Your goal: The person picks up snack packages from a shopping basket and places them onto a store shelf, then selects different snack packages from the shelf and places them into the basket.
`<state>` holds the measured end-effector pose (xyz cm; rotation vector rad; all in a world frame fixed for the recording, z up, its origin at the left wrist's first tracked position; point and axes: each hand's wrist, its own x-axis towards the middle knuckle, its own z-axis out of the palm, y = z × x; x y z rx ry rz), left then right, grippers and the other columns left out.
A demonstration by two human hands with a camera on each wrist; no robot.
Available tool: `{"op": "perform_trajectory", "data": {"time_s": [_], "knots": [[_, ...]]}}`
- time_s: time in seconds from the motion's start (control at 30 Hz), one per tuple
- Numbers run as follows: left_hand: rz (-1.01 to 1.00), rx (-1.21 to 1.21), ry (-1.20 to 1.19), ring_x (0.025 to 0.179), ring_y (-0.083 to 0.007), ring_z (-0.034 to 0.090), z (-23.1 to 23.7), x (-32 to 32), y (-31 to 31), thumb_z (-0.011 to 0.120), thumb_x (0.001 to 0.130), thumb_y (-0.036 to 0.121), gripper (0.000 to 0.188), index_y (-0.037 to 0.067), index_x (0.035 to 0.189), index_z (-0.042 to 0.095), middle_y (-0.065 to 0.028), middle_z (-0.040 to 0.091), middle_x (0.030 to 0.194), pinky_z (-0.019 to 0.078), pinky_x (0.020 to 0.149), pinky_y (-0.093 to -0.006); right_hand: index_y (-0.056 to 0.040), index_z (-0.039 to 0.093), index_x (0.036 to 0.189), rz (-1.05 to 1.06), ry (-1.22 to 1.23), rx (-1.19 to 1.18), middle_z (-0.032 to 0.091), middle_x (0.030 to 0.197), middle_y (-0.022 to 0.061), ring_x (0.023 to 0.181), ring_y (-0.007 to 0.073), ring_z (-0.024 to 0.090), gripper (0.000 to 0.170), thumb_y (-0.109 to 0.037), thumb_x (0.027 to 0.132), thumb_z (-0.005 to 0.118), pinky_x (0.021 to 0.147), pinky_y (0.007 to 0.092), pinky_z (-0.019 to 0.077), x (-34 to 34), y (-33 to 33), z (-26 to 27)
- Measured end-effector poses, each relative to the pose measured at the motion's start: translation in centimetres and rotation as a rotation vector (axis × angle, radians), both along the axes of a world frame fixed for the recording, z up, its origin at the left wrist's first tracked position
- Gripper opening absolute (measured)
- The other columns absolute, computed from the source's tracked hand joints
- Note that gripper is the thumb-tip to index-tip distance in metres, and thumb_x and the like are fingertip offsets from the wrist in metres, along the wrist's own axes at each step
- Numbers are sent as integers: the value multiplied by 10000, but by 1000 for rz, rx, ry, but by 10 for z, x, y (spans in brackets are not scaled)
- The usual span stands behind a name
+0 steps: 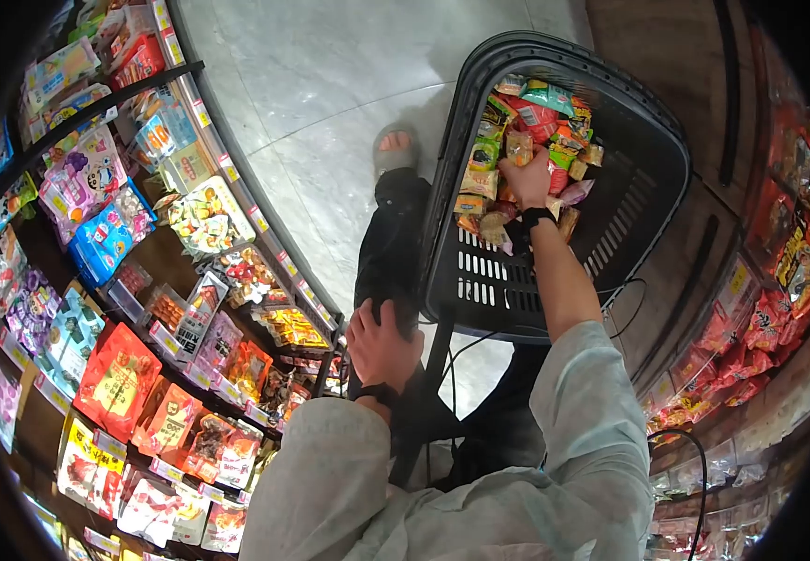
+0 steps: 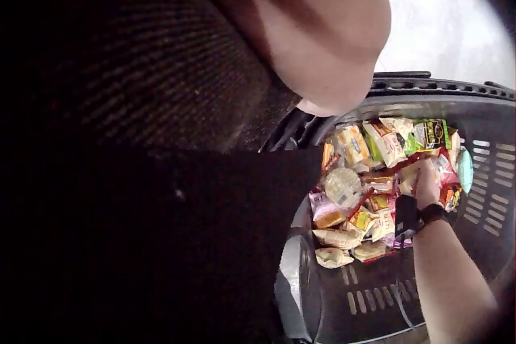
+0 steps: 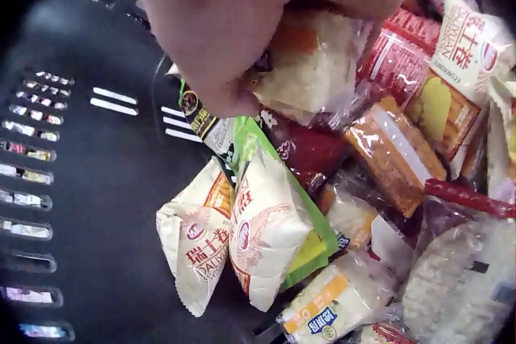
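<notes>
Nearest, I see the left hand (image 1: 384, 344) resting relaxed on a dark trouser leg (image 1: 391, 238). Farther out, the right hand (image 1: 528, 179) reaches down, curled fingers pinching a pale snack (image 3: 310, 70) in crinkly clear wrap, among glossy, pillow-shaped packets (image 3: 270, 227) inside my black slotted plastic basket (image 1: 643, 178). Beyond lies smooth grey floor (image 1: 330, 56).

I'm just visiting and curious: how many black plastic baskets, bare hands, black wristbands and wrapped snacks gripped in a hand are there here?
Black plastic slotted basket: 1
Bare hands, left hand and right hand: 2
Black wristbands: 2
Pale snack in clear wrapper, gripped by the right hand: 1
Total: 6
</notes>
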<state>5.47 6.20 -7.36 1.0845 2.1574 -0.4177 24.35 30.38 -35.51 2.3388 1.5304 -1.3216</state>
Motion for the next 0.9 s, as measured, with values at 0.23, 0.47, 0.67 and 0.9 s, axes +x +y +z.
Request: {"op": "perform_trajectory", "data": {"time_s": [0.23, 0.47, 0.67, 0.9], "knots": [[20, -22, 0, 1339, -419, 515, 2, -1, 6, 782, 773, 365, 667, 98, 1358, 606, -224, 550, 1436, 419, 1117, -549, 15, 532, 1427, 51, 194, 101, 699, 1282, 213, 1147, 309, 708, 730, -242, 806, 816, 985, 395, 548, 41, -29, 44], [35, -20, 14, 1333, -411, 517, -1, 0, 3, 787, 761, 369, 673, 100, 1354, 618, -214, 553, 1440, 426, 1111, -541, -60, 620, 1283, 697, 336, 54, 648, 1220, 185, 1200, 406, 599, 621, -168, 704, 817, 1058, 478, 487, 18, -77, 88], [61, -21, -9, 1353, -419, 513, 0, -1, 4, 764, 764, 348, 650, 90, 1340, 609, -236, 558, 1433, 408, 1132, -551, -73, 684, 1176, 1107, 143, 81, 489, 1462, 235, 1395, 442, 431, 507, -214, 705, 809, 1177, 491, 385, -18, -102, 37], [59, -30, -7, 1349, -415, 513, 2, -2, 5, 773, 766, 359, 666, 94, 1355, 609, -229, 552, 1440, 409, 1135, -545, -105, 708, 1236, 1216, -52, 27, 408, 1591, 245, 1530, 435, 310, 393, -267, 878, 717, 1288, 561, 191, -33, -102, 26]]}}
